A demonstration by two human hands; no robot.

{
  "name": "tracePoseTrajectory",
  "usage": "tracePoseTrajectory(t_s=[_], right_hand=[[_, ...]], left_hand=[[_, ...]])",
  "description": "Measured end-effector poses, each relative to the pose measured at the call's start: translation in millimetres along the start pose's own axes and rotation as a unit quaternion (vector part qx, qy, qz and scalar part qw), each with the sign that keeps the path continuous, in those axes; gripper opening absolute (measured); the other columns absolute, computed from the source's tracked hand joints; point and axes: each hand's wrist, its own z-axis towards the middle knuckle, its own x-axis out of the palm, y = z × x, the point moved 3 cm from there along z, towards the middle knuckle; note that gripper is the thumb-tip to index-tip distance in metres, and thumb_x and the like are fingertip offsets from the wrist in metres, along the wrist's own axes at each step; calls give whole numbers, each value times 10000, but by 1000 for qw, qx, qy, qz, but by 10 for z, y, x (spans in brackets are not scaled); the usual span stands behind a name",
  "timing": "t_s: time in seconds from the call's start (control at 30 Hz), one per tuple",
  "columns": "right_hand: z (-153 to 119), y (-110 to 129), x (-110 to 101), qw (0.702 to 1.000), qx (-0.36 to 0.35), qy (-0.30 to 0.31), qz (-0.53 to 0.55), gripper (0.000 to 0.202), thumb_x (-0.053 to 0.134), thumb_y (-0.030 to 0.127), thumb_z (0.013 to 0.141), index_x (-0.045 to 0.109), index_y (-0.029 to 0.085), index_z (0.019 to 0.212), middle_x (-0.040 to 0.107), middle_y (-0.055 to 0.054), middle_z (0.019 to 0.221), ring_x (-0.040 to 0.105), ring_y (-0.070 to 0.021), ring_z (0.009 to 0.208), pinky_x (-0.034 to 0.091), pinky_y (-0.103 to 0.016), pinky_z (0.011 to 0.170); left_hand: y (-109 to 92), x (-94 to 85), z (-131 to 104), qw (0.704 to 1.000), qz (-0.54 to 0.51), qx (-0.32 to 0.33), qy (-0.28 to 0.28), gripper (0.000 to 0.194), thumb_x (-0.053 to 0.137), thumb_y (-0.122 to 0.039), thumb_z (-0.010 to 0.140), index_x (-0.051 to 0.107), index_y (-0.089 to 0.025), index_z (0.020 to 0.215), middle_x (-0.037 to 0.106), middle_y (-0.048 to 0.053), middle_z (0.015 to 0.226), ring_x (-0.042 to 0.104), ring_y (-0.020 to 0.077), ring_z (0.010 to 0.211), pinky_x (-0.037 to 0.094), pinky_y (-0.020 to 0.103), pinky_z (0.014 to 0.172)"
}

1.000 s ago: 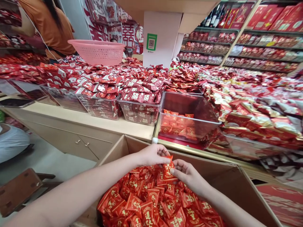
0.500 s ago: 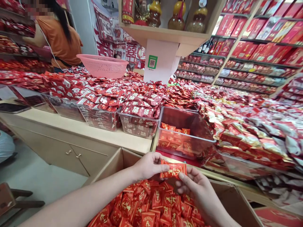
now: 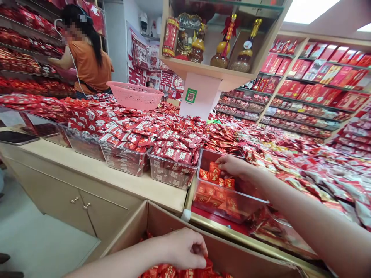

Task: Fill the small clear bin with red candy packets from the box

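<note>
The right hand (image 3: 234, 166) pinches a small red foil packet with gold print (image 3: 215, 172) over the clear plastic bin (image 3: 228, 208) at the counter's front edge. The left hand (image 3: 185, 249) closes on red packets in the cardboard box (image 3: 162, 224). Risk: releasing the glossy, flat packet too high may let it bounce over the bin rim.

A small red packet (image 3: 214, 172) with gold print stands upright over a clear bin (image 3: 252, 201) partly lined with matching packets.
</note>
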Motion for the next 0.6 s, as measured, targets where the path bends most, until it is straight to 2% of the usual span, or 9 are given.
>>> tracePoseTrajectory(t_s=[0.1, 0.27, 0.43, 0.6], right_hand=[[273, -72, 296, 996, 43, 70, -21, 171, 456, 2, 709, 515, 162, 718, 446, 58, 420, 437, -71, 366, 419, -207, 389], [386, -245, 580, 986, 82, 139, -43, 180, 442, -4, 687, 505, 161, 652, 438, 71, 399, 416, -55, 340, 377, -174, 374], [421, -384, 640, 983, 82, 137, -94, 120, 526, 41, 657, 523, 160, 646, 467, 69, 414, 456, -65, 378, 389, -178, 407], [405, -330, 632, 970, 64, 106, -209, 104, 586, 68, 635, 534, 143, 586, 440, 61, 386, 471, -88, 397, 378, -203, 419]], left_hand=[[23, -20, -18, 994, 101, 12, 28, 367, 549, -377, 645, 629, -253, 981, 679, 42, 903, 618, 230, 779, 472, 324, 672], [15, -47, -14, 976, 189, 44, 98, 489, 538, -416, 663, 570, -226, 1112, 651, 111, 997, 595, 307, 888, 469, 404, 728], [50, -72, 6, 969, 221, 23, 111, 534, 539, -464, 672, 529, -244, 1159, 621, 119, 1060, 569, 328, 954, 467, 431, 743], [69, -73, -8, 955, 262, -13, 140, 572, 585, -433, 653, 514, -220, 1178, 604, 145, 1092, 558, 344, 979, 463, 441, 763]])
